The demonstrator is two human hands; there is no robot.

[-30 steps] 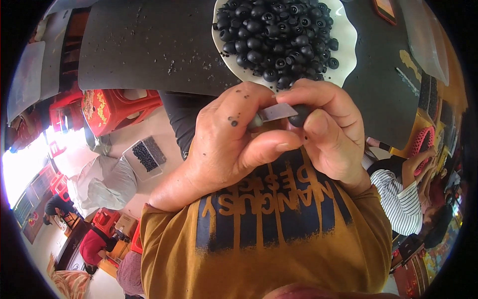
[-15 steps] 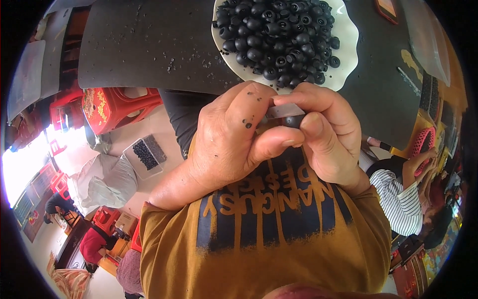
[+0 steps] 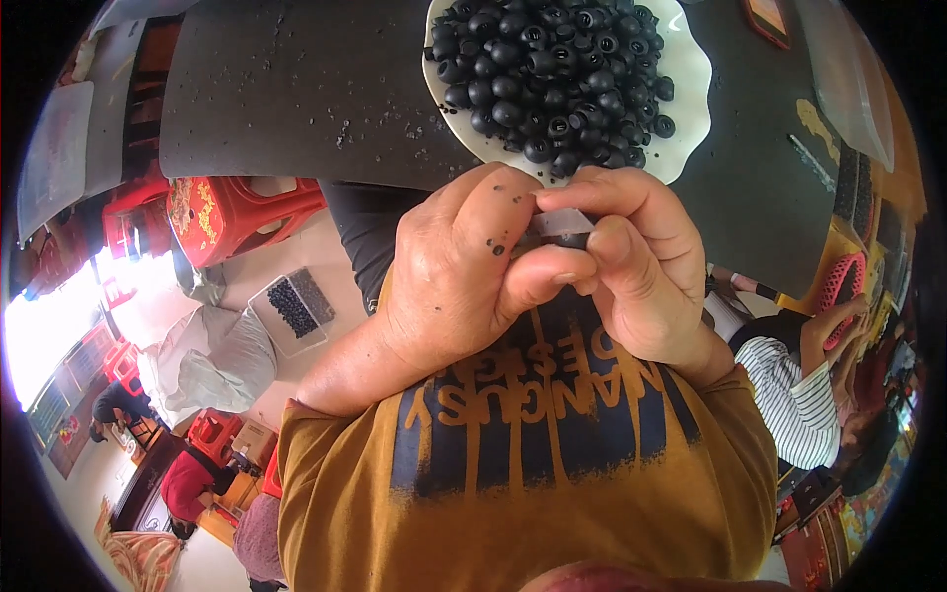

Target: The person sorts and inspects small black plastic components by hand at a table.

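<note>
In front of my chest my left hand (image 3: 449, 247) is closed round a small flat grey blade (image 3: 564, 223), which reaches from its fingers toward my right thumb. My right hand (image 3: 646, 261) pinches a small round black plastic part (image 3: 572, 240) just under the blade. Fingers hide most of the part, and whether the edge cuts into it I cannot see. Small dark crumbs stick to the back of my left index finger. Just beyond both hands, a white wavy-edged plate (image 3: 693, 79) bears a heap of similar hollow black parts (image 3: 552, 84).
Black scraps (image 3: 340, 126) are scattered over the dark tabletop (image 3: 256, 89). A phone (image 3: 767, 22) lies at the far right. Left of me are a red stool (image 3: 237, 217), a clear bin (image 3: 296, 314) of black parts and a white sack (image 3: 202, 360). A person in striped sleeves (image 3: 789, 400) works at right.
Both hands have shifted slightly left, with the blade and black part between them. Less of the black part shows now, and the blade is tilted a little differently.
</note>
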